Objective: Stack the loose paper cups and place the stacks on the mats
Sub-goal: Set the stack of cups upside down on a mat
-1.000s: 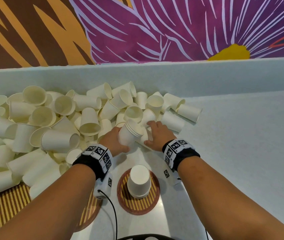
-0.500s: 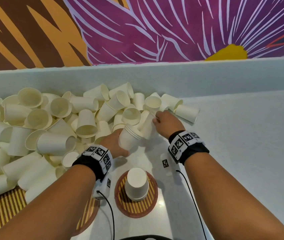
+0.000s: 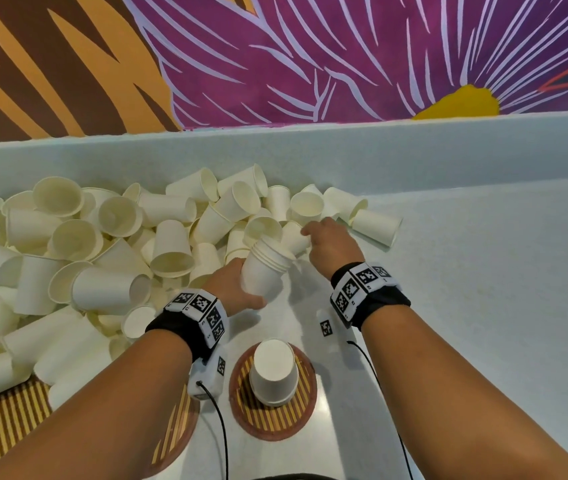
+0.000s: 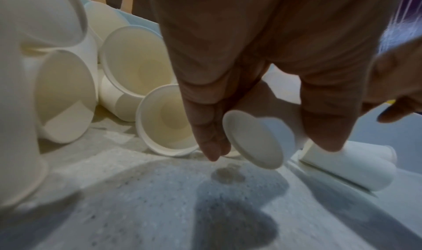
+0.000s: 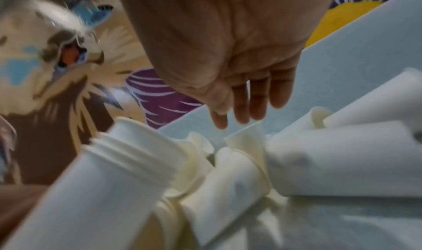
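Head view: a person's left hand (image 3: pixel 232 287) grips a short stack (image 3: pixel 264 268) of nested paper cups, mouth tilted up and away, above the pale counter (image 3: pixel 483 289) just in front of the pile (image 3: pixel 102 244) of loose cups. The right hand (image 3: pixel 331 245) reaches over the pile's near right edge, fingers extended and relaxed, fingertips at a cup (image 3: pixel 294 239) lying beside the stack; whether they touch it cannot be told. Nearer the person, a second stack (image 3: pixel 273 372) stands upside down on a round striped mat (image 3: pixel 272 415). A larger mat (image 3: pixel 5 424) lies to the left, partly under loose cups and the left forearm. A painted mural (image 3: pixel 310 57) rises behind the counter's back ledge.

Left wrist view: the left hand (image 4: pixel 262 73) curls its fingers (image 4: pixel 205 124) and thumb around the stack (image 4: pixel 253 140), whose base faces the camera above the counter (image 4: pixel 160 199). Loose cups (image 4: pixel 164 120) lie on their sides to the left.

Right wrist view, blurred: the right hand (image 5: pixel 228 55) hangs with fingers (image 5: pixel 258 98) straight and slightly apart, holding nothing, above toppled cups (image 5: pixel 331 163). The stack (image 5: pixel 109 178), its nested rims showing, angles in from lower left.
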`<state>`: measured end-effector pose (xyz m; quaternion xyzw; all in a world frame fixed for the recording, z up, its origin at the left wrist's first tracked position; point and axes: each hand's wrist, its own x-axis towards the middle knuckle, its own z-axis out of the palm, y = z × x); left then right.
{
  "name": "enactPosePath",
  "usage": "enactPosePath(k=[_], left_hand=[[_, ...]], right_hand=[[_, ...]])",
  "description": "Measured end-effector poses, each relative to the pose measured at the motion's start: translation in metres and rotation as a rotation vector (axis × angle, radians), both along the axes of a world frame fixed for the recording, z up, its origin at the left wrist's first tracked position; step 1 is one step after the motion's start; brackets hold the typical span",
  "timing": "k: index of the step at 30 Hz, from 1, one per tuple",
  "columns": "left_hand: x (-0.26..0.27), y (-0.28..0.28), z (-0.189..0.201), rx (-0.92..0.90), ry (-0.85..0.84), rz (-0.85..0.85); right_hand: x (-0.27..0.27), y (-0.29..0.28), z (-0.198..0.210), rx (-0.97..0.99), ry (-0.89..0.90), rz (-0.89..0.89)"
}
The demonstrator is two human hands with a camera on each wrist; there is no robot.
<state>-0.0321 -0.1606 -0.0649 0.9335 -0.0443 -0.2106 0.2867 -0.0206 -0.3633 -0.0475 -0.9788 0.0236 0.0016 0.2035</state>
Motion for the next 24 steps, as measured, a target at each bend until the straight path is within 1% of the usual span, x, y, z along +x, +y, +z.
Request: enactPosePath(k=[1, 2, 6, 10, 11, 13, 16, 18, 21, 24], left_hand=[[0.0, 0.001, -0.001, -0.001, 0.005, -0.006], [0.0, 0.001, -0.001, -0.003, 0.01, -0.012], [0.002, -0.002, 0.001, -0.006, 0.02, -0.036], [0.004, -0.007, 0.0, 0.023, 0.022, -0.064], [0.005, -0.008, -0.002, 0.024, 0.027, -0.064], [0.006, -0.009, -0.005, 0.026, 0.043, -0.061], [0.008, -0.012, -0.009, 0.035, 0.067, -0.049], [0.009, -0.015, -0.01, 0.033, 0.06, -0.039], [0.009, -0.017, -0.009, 0.035, 0.054, -0.041], [0.009, -0.016, -0.01, 0.062, 0.048, -0.054]], right_hand=[[0.002, -0.007, -0.006, -0.131, -0.019, -0.026], [0.003, -0.013, -0.011, -0.205, -0.004, -0.049], [0.003, -0.02, -0.033, -0.253, 0.159, -0.074], [0.0, -0.022, -0.038, -0.325, 0.115, -0.073], [0.0, -0.023, -0.036, -0.314, 0.112, -0.08], [0.005, -0.027, -0.027, -0.215, 0.08, -0.096], [0.011, -0.028, -0.005, -0.048, -0.057, -0.085], [0.011, -0.026, 0.009, 0.026, -0.104, -0.088], [0.008, -0.02, 0.019, 0.076, -0.201, -0.095], [0.006, -0.015, 0.02, 0.115, -0.288, -0.122]])
